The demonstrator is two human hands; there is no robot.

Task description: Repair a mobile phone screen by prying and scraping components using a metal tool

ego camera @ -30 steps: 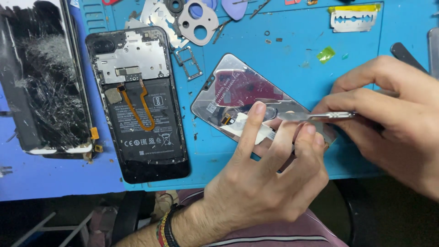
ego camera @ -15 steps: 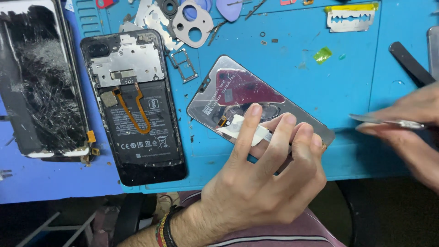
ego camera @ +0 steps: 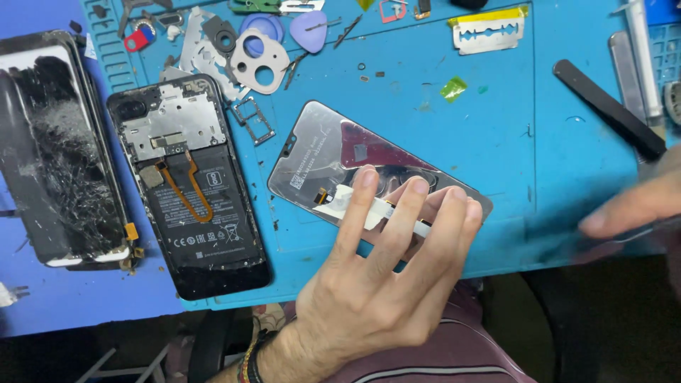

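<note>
Flat, open left hand (ego camera: pixel 376 284) pressing glossy screen panel (ego camera: pixel 340 159), right hand (ego camera: pixel 638 206) blurred, grip unclear

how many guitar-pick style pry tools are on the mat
2, both at the top of the blue mat: a blue round one partly under the metal bracket, a lilac pick beside it. Others may be hidden.

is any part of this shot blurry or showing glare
Head view: the right hand at the right edge is smeared by motion blur, so what it holds cannot be told; the left hand is sharp, fingers spread on the new screen panel, whose glossy back reflects them; the opened phone is crisp.
</note>
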